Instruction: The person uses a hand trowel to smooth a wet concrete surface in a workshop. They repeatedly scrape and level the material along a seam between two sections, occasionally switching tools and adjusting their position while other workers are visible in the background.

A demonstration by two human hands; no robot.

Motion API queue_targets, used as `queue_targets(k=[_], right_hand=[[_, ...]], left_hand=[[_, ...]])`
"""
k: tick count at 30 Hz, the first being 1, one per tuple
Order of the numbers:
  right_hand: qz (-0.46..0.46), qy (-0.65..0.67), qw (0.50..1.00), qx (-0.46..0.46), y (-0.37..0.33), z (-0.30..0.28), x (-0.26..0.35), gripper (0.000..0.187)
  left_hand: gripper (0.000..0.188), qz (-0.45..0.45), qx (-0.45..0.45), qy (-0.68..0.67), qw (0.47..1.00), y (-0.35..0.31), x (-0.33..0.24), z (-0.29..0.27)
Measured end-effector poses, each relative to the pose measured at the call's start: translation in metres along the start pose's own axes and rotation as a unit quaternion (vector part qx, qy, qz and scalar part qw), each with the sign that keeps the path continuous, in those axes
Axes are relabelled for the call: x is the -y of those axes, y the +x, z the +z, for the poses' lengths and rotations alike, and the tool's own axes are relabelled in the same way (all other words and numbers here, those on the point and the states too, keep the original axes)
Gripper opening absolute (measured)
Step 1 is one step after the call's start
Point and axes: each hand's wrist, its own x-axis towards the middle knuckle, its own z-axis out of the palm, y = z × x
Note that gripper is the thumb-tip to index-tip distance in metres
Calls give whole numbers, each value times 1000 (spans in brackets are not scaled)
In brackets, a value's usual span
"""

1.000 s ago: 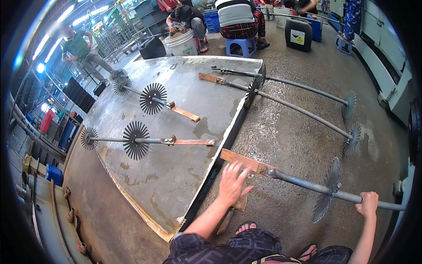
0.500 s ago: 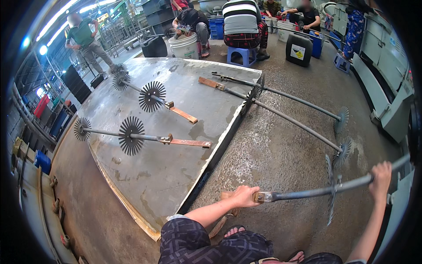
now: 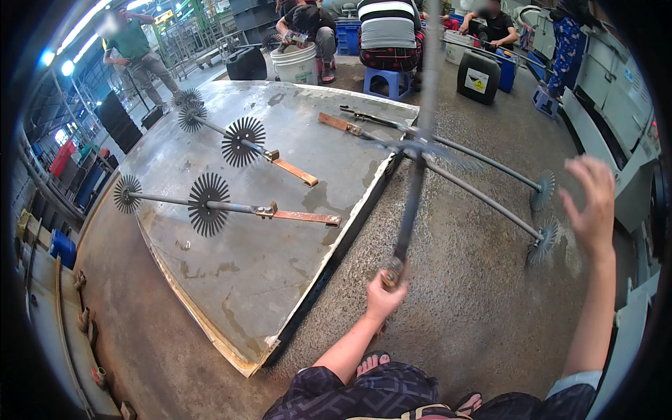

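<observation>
My left hand (image 3: 385, 299) is closed round the lower end of a metal rod (image 3: 409, 222), which now stands nearly upright and is blurred by motion. A slotted disc on this rod, seen almost edge-on, is smeared across the panel's right edge. My right hand (image 3: 593, 201) is raised at the right, fingers apart, holding nothing and away from the rod. On the grey panel (image 3: 231, 280) lie rods with black slotted discs (image 3: 208, 205) and copper-coloured flat bars (image 3: 301, 217). Two more rods (image 3: 483, 199) reach past its right edge, with discs (image 3: 544, 241) at their far ends.
A white bucket (image 3: 294, 67), a blue stool (image 3: 387, 84) with a seated person, and a black jerrycan (image 3: 479, 75) stand beyond the panel. Grey machinery (image 3: 616, 98) lines the right. Several people are at the back. Pipe fittings (image 3: 84, 320) line the left side.
The rod has swung from lying toward the right to nearly upright, pointing away from me. My right hand has let go of it and opened; my left still grips its end.
</observation>
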Motion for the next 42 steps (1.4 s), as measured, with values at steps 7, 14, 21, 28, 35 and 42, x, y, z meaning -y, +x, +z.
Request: queue_targets(k=[7, 14, 21, 28, 35, 42], right_hand=[[117, 56, 971, 198, -151, -4, 12, 32], [203, 129, 923, 302, -203, -17, 51, 26], [263, 121, 900, 325, -230, -20, 33, 24], [316, 133, 851, 397, -249, -17, 22, 24], [379, 136, 787, 468, -269, -14, 14, 25], [392, 158, 746, 515, -276, 14, 14, 26]], left_hand=[[28, -43, -145, 66, 986, 84, -23, -10], [34, -118, -246, 111, 956, 181, 7, -23], [26, -210, -282, 50, 935, 252, 18, -21], [42, -227, -351, 80, 905, 324, 53, -4], [57, -247, -375, 56, 892, 382, 90, -36], [79, -270, -203, 11, 941, 438, 121, -115]])
